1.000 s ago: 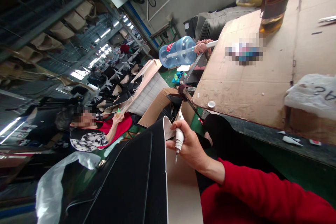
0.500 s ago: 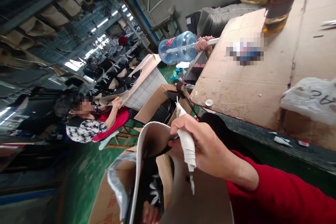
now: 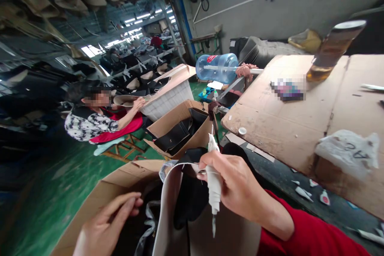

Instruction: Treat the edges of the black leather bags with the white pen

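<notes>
My right hand is closed around a slim tool wrapped in white tape, with thin points sticking out at both ends. Its fingertips also meet the upper edge of a curved bag piece, beige on one face with a black part inside. At the lower left, my left hand is apart from that piece, thumb and fingers pressed together. Whether anything lies in that pinch I cannot make out. Beneath it is an open cardboard box with dark contents and clear plastic.
A cardboard-covered table stands at right, bearing a bottle of brown liquid, a plastic bag and a small white cap. Ahead are a box of black pieces and a blue water jug. A seated co-worker works at left.
My left hand has risen from behind the bag piece to the left, over the box. The right hand still grips the wrapped tool. The view has tilted, showing more of the boxes.
</notes>
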Tool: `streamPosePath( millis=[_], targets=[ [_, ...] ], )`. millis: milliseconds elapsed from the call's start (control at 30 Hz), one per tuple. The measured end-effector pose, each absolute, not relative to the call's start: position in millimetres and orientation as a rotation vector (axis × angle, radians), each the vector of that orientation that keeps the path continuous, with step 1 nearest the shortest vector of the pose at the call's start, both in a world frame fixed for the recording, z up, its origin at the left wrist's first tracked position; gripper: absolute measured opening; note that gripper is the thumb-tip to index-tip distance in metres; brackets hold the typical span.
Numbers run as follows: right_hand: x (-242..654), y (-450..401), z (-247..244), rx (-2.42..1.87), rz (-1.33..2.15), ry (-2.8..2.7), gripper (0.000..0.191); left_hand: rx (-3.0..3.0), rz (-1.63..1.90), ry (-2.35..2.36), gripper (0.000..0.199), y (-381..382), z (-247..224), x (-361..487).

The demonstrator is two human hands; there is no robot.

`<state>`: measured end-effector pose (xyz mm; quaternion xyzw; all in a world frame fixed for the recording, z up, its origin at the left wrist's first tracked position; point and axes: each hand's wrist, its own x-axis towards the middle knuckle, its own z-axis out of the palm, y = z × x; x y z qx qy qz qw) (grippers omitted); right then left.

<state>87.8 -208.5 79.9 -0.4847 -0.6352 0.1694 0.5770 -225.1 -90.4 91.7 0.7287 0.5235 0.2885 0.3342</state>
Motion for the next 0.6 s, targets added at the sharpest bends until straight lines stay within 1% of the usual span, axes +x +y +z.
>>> streamPosePath(
  millis=[33,100,167,267,300,367,433,500,600],
  targets=[
    [88,-210,80,-1.165,0.400,-1.474,0.029,1.844,0.784,1.260,0.033,-82,88,-212],
    [90,-214,80,-1.226,0.409,-1.437,0.024,1.748,0.869,0.888,0.032,-63,87,-176],
    [93,-217,76,-1.286,0.409,-1.397,0.021,1.777,0.800,0.554,0.035,-46,90,-131],
    [99,-220,64,-1.384,0.397,-1.307,0.022,1.832,0.544,0.196,0.058,-29,92,-66],
    [101,-220,59,-1.414,0.389,-1.267,0.023,1.855,0.420,0.124,0.065,-27,91,-48],
    [105,-221,48,-1.454,0.382,-1.187,0.022,1.908,0.188,0.047,0.072,-27,87,-19],
    [109,-223,38,-1.465,0.379,-1.121,0.018,1.946,0.054,0.020,0.071,-29,81,-2],
    [113,-224,29,-1.452,0.388,-1.082,0.014,1.945,-0.008,0.014,0.068,-27,74,7],
    [117,-224,20,-1.427,0.417,-1.035,0.017,1.907,-0.126,-0.005,0.066,-16,66,10]
  ],
)
